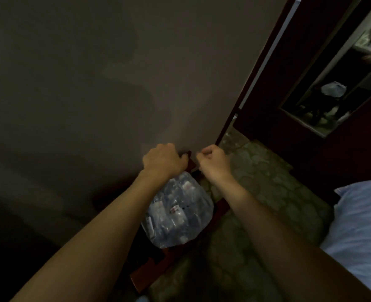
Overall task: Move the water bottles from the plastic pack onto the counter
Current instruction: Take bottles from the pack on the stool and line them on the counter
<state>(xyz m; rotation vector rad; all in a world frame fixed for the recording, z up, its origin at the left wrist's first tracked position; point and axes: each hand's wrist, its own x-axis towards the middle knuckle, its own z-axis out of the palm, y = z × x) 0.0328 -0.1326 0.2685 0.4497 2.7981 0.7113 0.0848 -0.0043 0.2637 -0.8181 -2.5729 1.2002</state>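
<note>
Left hand [161, 161]: centre of frame, fingers curled, knuckles up; appears to grip the top of the pack, the contact itself hidden.
Right hand [213, 161]: just beside the left, fingers curled with thumb on top; whether it pinches the wrap cannot be told.
Pack [177, 211]: directly below both hands, toward lower centre, full of bottles, resting on a dark wooden ledge [141, 277].
Long axis: upper right to lower left.
Nearer hand: left, judged.
Counter: not identifiable.
</note>
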